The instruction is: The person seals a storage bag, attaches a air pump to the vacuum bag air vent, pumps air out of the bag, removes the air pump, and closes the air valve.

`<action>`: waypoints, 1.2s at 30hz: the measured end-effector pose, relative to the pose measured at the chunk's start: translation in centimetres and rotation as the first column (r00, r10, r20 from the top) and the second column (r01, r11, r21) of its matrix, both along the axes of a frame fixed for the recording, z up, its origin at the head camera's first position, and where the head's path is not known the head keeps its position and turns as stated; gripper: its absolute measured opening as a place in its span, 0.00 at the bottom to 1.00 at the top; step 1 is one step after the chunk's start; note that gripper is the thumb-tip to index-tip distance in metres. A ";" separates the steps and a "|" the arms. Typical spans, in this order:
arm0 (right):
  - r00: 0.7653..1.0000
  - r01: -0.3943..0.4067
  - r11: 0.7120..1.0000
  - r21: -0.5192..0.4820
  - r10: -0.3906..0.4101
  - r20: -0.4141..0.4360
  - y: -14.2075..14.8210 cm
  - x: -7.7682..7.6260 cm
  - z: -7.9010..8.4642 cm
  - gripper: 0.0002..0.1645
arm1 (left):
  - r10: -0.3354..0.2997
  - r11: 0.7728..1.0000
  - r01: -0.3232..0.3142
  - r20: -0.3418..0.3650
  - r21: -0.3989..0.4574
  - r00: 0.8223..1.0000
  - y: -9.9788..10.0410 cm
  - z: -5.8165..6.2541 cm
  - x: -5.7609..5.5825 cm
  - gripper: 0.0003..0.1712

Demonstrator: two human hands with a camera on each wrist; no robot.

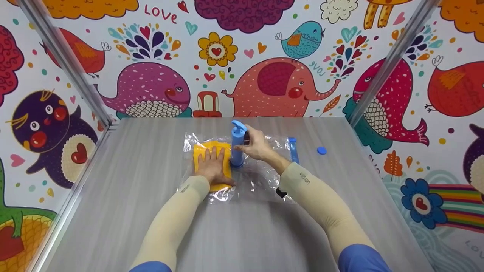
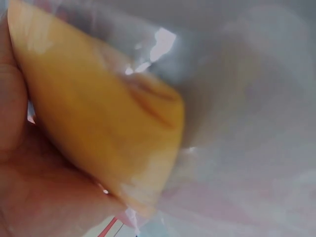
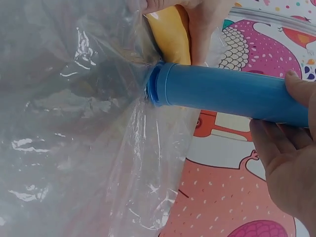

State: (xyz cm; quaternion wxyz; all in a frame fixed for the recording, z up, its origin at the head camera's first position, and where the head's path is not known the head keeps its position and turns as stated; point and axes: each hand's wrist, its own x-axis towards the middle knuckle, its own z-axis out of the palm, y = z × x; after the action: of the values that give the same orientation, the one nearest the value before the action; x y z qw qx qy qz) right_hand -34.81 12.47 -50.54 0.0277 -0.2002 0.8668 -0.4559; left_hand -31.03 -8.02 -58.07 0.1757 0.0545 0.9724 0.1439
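Two pale sleeves reach in, the left (image 1: 166, 226) at 7 o'clock of the pump and the right (image 1: 329, 202) at 4. At 8 o'clock the left hand (image 1: 212, 167) lies flat, fingers spread — pressing the yellow bundle (image 2: 108, 118), which sits inside the clear bag (image 1: 261, 177) on the desk (image 1: 132, 170), at 9 o'clock and just beside the pump. The blue pump (image 1: 237, 151) stands nearly upright, its base touching the bag. From 3 o'clock the right hand (image 1: 258, 145) is clamped on its barrel, below the handle. The hands are apart, one either side. Further out at 3 o'clock, a blue strip (image 1: 295, 155) edges the bag — then a blue disc (image 1: 321, 150) lies alone. At 12 rises the printed wall (image 1: 211, 22).
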 end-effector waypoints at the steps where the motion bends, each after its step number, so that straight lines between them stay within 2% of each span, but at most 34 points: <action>1: 1.000 0.008 1.000 0.012 -0.008 -0.001 -0.1 0.0 0.1 0.39 | 0.000 1.000 0.000 0.003 0.001 1.000 0.0 0.0 0.0 0.85; 6: 0.999 0.037 0.999 0.036 -0.037 -0.003 -0.2 -0.1 0.1 0.40 | 0.001 1.000 -0.001 0.003 0.013 1.000 0.2 0.0 0.1 0.84; 14: 1.000 0.016 0.999 -0.037 -0.016 0.012 0.1 -0.3 -0.3 0.45 | -0.005 1.000 0.005 -0.004 0.003 1.000 0.0 0.0 0.0 0.86; 20: 1.000 0.003 0.999 -0.045 -0.004 -0.005 0.2 -0.3 -0.5 0.48 | -0.001 1.000 0.001 0.000 -0.009 1.000 -0.1 0.0 0.1 0.86; 24: 0.999 0.024 0.999 -0.030 -0.025 -0.024 0.4 -0.3 -0.5 0.44 | 0.000 1.000 0.000 0.015 -0.021 1.000 -0.1 -0.1 -0.1 0.86; 29: 1.000 0.007 0.998 -0.058 -0.008 -0.007 0.9 -0.6 -0.5 0.38 | 0.007 1.000 -0.007 0.035 -0.015 0.999 0.0 -0.2 -0.4 0.86; 33: 1.000 -0.004 0.996 -0.088 0.004 0.000 1.2 -1.0 -0.4 0.35 | 0.008 1.000 -0.009 0.042 0.006 0.999 -0.1 0.0 -0.4 0.86; 36: 1.000 -0.002 0.997 -0.072 0.001 -0.004 1.2 -1.2 -0.2 0.35 | 0.007 0.999 -0.009 0.047 0.031 0.999 -0.3 0.3 -0.2 0.86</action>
State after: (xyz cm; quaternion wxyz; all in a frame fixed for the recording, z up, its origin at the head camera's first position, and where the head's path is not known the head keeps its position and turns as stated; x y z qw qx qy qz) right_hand -35.98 13.67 -50.76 0.0190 -0.2027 0.8497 -0.4863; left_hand -31.28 -8.34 -57.81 0.1971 0.0500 0.9658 0.1608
